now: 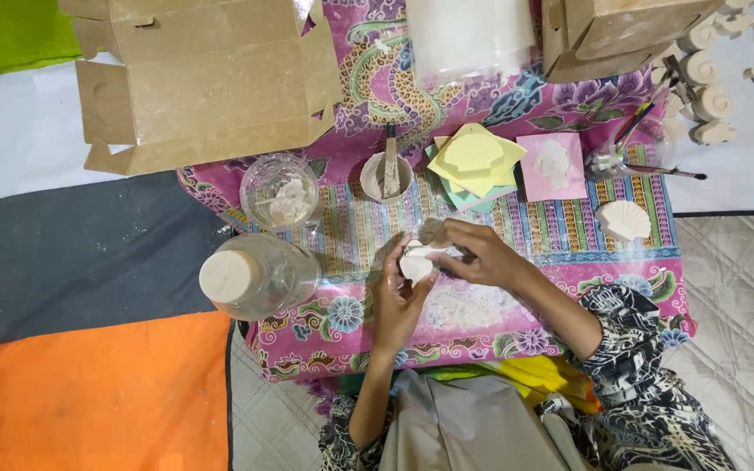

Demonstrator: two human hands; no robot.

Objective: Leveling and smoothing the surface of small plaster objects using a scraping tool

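Far left, a flattened brown cardboard box [202,83] lies open on the floor covering, its flaps spread. Below it a clear plastic jar [259,275] with a pale round lid lies on its side at the edge of a pink floral cloth [560,253]. Just above stands a clear cup [281,190] holding white lumps, and beside that a small bowl [387,177] of grey paste with a stick in it. At centre, the left hand [399,301] cups a small white plaster piece [416,262], fingers curled around its underside, while the right hand [482,255] pinches its top edge. Farther right sit a pale yellow shell mould [473,155], a pink square mould [553,164], and a ridged white plaster shell [623,221].
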